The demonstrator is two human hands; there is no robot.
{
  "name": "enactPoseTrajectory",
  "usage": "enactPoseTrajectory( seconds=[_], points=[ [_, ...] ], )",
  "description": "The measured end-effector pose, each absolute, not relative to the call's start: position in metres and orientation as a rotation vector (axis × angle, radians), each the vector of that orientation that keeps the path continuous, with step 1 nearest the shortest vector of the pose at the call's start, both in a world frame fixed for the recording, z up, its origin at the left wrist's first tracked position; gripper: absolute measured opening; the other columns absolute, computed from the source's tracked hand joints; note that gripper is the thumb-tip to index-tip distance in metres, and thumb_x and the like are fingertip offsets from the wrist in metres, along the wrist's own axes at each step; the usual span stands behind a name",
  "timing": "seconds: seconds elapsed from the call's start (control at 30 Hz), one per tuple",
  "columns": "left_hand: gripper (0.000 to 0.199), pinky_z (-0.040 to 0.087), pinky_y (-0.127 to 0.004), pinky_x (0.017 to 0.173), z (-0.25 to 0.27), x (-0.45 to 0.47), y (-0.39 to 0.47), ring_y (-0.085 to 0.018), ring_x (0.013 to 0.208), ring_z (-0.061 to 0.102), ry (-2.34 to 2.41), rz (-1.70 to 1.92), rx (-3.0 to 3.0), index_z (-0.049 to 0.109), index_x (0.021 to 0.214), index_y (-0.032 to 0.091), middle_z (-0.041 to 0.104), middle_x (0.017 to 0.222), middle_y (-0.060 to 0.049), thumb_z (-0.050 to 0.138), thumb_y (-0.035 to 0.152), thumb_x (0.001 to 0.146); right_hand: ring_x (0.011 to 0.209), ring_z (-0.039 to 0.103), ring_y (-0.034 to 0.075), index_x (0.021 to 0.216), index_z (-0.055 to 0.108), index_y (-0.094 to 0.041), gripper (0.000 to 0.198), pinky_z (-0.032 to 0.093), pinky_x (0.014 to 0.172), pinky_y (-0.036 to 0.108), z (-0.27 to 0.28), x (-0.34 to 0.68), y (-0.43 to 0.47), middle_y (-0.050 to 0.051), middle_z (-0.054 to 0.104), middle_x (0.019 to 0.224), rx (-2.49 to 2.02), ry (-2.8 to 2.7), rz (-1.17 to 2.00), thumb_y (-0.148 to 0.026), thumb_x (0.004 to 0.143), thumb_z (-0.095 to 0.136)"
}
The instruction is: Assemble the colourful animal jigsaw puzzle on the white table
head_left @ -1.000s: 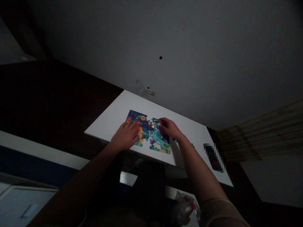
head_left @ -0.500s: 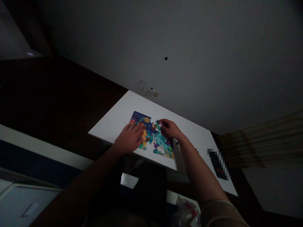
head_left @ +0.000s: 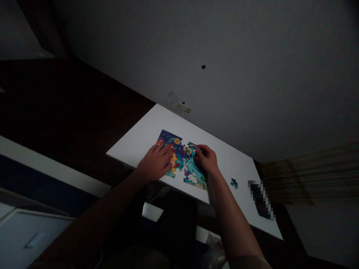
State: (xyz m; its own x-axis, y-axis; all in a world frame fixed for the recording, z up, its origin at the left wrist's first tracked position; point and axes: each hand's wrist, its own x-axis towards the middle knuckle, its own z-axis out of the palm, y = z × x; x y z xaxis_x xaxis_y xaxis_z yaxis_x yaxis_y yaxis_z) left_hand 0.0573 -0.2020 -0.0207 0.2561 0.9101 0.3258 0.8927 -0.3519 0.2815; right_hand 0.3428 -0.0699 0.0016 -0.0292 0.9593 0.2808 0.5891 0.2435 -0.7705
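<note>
A colourful jigsaw puzzle [head_left: 193,178] with rabbits and a dark blue night part lies on the white table [head_left: 146,129]. There are gaps in it along the top and bottom edges, between its left and right parts. Flat on the left part rests my left hand [head_left: 156,161], fingers spread. My right hand [head_left: 206,158] is at the upper right of the puzzle, its fingers curled and pinched at a puzzle piece [head_left: 198,150] that is mostly hidden by them. The right hand and forearm cover part of the puzzle's right side.
A few joined or overlapping loose puzzle pieces [head_left: 234,183] lie to the right of my forearm. Farther right is a dark, pixelated flat object [head_left: 260,200]. The wall [head_left: 224,93] borders the table's far side. A clear plastic bag [head_left: 214,250] is below the table's near edge.
My right hand has shifted slightly right and down over the puzzle's upper right. The loose pieces on the right now show beside my forearm. My left hand stays flat; the view has tilted a little.
</note>
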Motion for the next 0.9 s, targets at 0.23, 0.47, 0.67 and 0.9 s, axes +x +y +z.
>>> enactPoseTrajectory(
  seconds=[0.23, 0.47, 0.67, 0.9],
  points=[
    [0.053, 0.043, -0.061, 0.143, -0.024, 0.057, -0.198, -0.041, 0.168, 0.058, 1.758, 0.68, 2.425, 0.07, 0.17, 0.018, 0.066, 0.181, -0.016, 0.053, 0.032, 0.121, 0.065, 0.059, 0.018, 0.106, 0.079, -0.026, 0.027, 0.049, 0.063, 0.032, 0.001, 0.351, -0.119, -0.001, 0.067, 0.074, -1.372, -1.63, 0.805, -0.047, 0.09, 0.085],
    [0.054, 0.041, -0.06, 0.144, -0.03, 0.056, -0.193, -0.037, 0.169, 0.059, 1.743, 0.706, 2.401, 0.068, 0.171, 0.02, 0.064, 0.184, -0.013, 0.042, 0.031, 0.125, 0.06, 0.062, 0.02, 0.104, 0.085, -0.026, 0.032, 0.047, 0.061, 0.031, -0.008, 0.333, -0.175, -0.003, 0.069, 0.069, -1.409, -1.788, 0.919, -0.054, 0.09, 0.083],
    [0.057, 0.039, -0.059, 0.146, -0.028, 0.056, -0.194, -0.037, 0.17, 0.058, 1.744, 0.672, 2.427, 0.064, 0.175, 0.019, 0.063, 0.185, -0.012, 0.044, 0.03, 0.123, 0.073, 0.071, 0.024, 0.107, 0.092, -0.026, 0.031, 0.054, 0.073, 0.037, -0.008, 0.32, -0.186, 0.003, 0.084, 0.086, -1.465, -1.924, 0.783, -0.049, 0.093, 0.078],
    [0.058, 0.038, -0.062, 0.147, -0.027, 0.056, -0.193, -0.039, 0.172, 0.056, 1.736, 0.676, 2.401, 0.066, 0.174, 0.019, 0.061, 0.187, -0.014, 0.044, 0.031, 0.122, 0.096, 0.08, 0.03, 0.102, 0.093, -0.026, 0.019, 0.062, 0.095, 0.044, -0.005, 0.314, -0.187, 0.01, 0.091, 0.106, -1.47, -2.001, 0.651, -0.036, 0.093, 0.08]
  ],
)
